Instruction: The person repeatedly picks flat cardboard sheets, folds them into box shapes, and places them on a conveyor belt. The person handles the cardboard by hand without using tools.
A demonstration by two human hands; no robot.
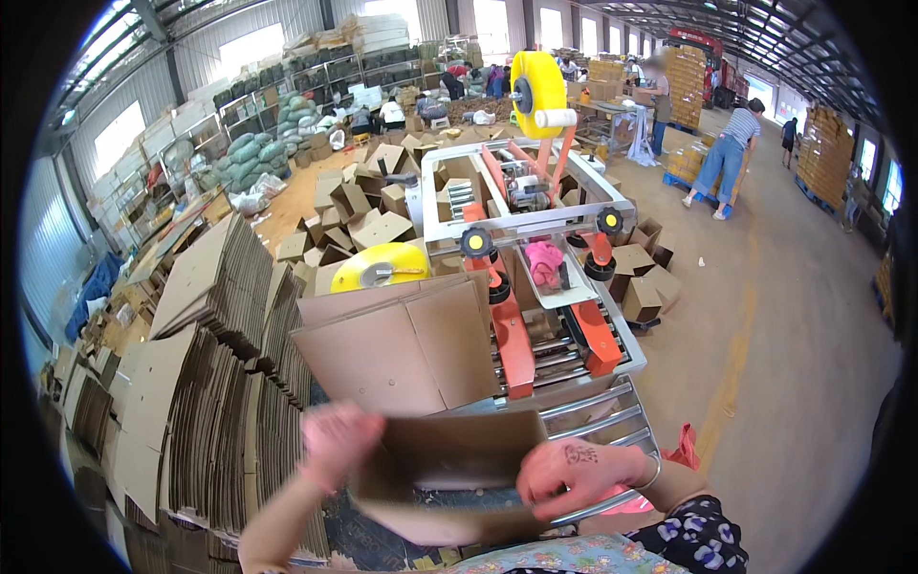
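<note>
Warehouse hall, workers far right at pallets; floor (794,383) bare concrete with a yellow line; heaps of folded-up boxes (363,206) behind the machine.

Taping machine (535,277) straight ahead, grey frame, orange side guides, yellow tape roll (537,81) on top mast; its roller bed (593,421) runs down toward the person; a second yellow roll (381,266) sits left of it.

Flat stacks (220,383) of cardboard blanks stand on edge at left, close to the left arm; an opened box (402,349) with flaps up sits at the near end of the machine, just beyond the hands.

Carton (449,474) in hand: brown, half erected, low centre of view, between both hands, over the near rollers.

Left hand (335,440) on carton's left flap, motion-blurred; fingers look curled over the edge, but cannot tell for sure how tight; right hand (574,469) on the right edge, fingers pressed together and pinching the flap, bracelet on wrist.

Judgement: step in hand looks like squaring the carton and folding its flaps; to do it well, keep both side walls pushed square, fold short flaps before long ones, keep seams meeting flush, then set it straight on the rollers centred between the orange guides; a skewed carton would likely tape crooked.
</note>
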